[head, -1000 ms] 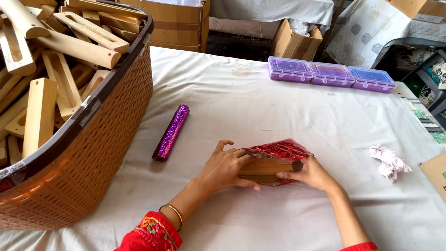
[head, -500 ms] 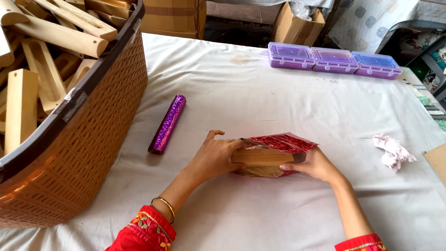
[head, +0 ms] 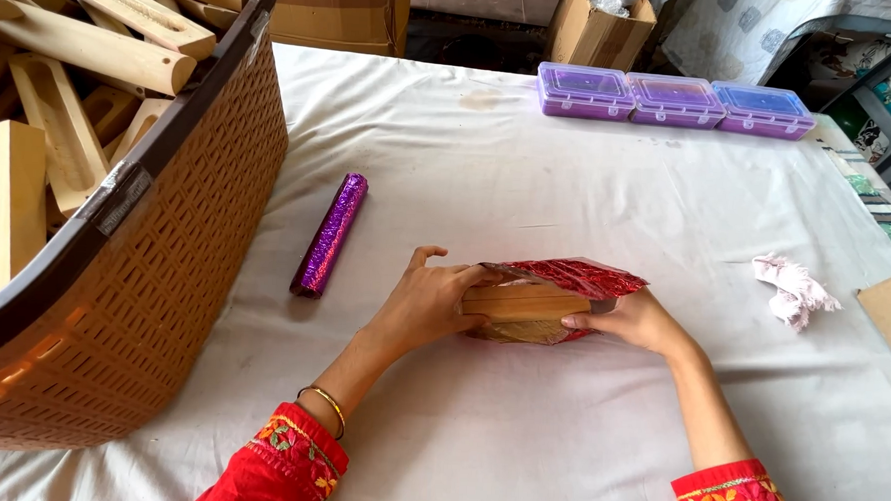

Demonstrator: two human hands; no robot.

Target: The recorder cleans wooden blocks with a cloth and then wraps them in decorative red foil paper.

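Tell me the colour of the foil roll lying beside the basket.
Shiny purple; the foil roll shows in the head view.

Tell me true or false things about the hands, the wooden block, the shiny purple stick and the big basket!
1. Both hands, left hand and right hand, hold the wooden block. True.
2. Red shiny foil lies over the block. True.
3. The purple foil roll is inside the basket. False: it lies on the white tablecloth beside the basket.
4. The basket is empty. False: it holds wooden pieces.
5. Three purple plastic boxes sit at the table's far edge. True.
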